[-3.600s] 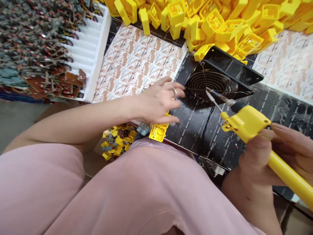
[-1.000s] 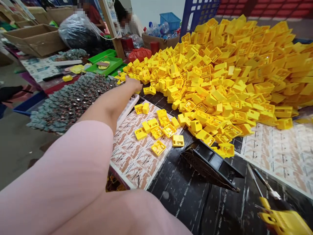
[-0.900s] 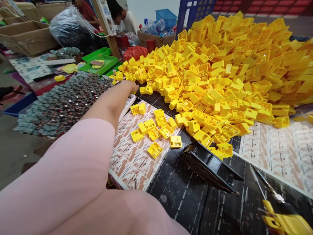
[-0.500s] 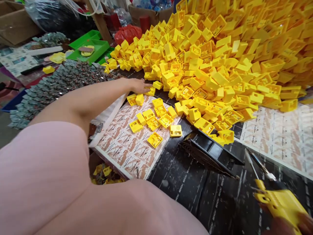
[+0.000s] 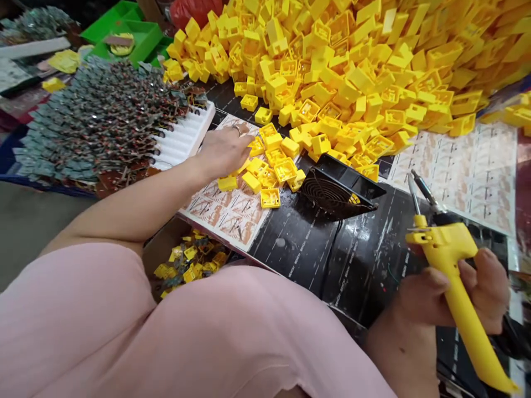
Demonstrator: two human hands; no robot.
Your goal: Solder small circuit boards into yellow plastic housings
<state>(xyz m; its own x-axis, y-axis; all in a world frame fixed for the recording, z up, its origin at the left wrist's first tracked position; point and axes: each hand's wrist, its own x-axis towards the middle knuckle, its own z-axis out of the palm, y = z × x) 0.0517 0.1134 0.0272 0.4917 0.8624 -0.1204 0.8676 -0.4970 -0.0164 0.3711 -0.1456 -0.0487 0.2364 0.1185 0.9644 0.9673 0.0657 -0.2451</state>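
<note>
My left hand [image 5: 226, 150] lies palm down over printed sheets [image 5: 226, 218], against the left side of a small cluster of yellow plastic casings [image 5: 285, 169]. Its fingers reach over the nearest casings; their tips are partly hidden. On the right, my right hand [image 5: 423, 298] is closed round the handle of a yellow soldering gun [image 5: 448, 243]. The gun's metal tips point up and away from me, above the black work surface [image 5: 290, 249]. A small black fan [image 5: 332, 190] stands tilted between the casings and the gun.
A large heap of yellow casings [image 5: 332, 72] fills the back. Wired circuit boards [image 5: 103, 116] crowd a white foam rack [image 5: 186, 135] at left, with green trays [image 5: 143, 41] behind. Below the table edge, a box holds more yellow pieces [image 5: 194, 260]. More printed sheets [image 5: 456, 171] lie at right.
My left hand has drawn back from the heap's edge towards me, and the loose casings now sit closer together. The soldering gun and my right hand have risen further into view.
</note>
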